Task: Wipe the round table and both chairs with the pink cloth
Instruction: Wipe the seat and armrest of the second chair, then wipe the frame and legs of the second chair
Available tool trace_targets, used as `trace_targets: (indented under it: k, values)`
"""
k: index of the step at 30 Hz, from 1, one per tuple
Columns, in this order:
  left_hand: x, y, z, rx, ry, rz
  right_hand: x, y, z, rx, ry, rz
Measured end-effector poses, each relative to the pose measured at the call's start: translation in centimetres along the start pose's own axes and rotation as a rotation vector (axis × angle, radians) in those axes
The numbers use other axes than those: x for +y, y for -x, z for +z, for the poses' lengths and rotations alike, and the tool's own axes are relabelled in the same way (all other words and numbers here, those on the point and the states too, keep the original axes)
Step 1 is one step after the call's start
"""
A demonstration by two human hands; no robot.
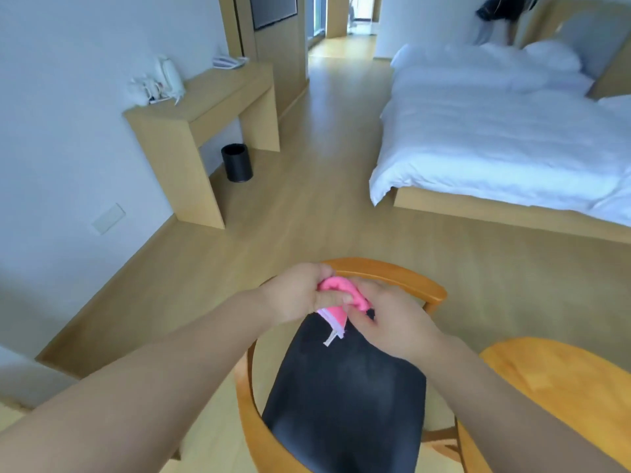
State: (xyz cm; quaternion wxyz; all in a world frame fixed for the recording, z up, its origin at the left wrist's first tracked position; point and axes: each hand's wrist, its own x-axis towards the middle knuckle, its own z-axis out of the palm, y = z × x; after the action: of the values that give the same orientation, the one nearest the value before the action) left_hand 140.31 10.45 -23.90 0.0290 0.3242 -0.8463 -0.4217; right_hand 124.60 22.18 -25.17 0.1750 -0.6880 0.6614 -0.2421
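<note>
Fingers [333, 297] of the left hand [293, 291] and right hand [392, 322] pinch the bunched pink cloth [341, 295] between them. Both hands are above the black-seated wooden chair [345, 387], beside the round worktop [563, 380].

A bunched pink cloth [345, 295] was gripped between the left hand [297, 291] and the right hand [392, 319] above a wooden armchair [392, 278] with a black seat. A round wooden table [563, 380] was seen just right of it, a white bed [495, 131] beyond.
</note>
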Motion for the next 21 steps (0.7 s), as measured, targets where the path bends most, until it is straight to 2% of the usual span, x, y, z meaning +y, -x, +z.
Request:
trace_targets:
  k: [4, 14, 21]
  values:
    - [2.2, 0.9, 0.2, -0.083, -0.125, 0.088, -0.3, 3.3, -3.6, 0.047, -0.005, 0.063]
    - [11.4, 3.9, 9.3, -0.070, -0.105, 0.272, 1.3, 18.0, -8.1, 0.244, 0.061, 0.281]
    - [16.4, 5.5, 13.9, -0.087, 0.010, 0.327, 0.3, 25.8, -9.3, 0.519, 0.003, 0.430]
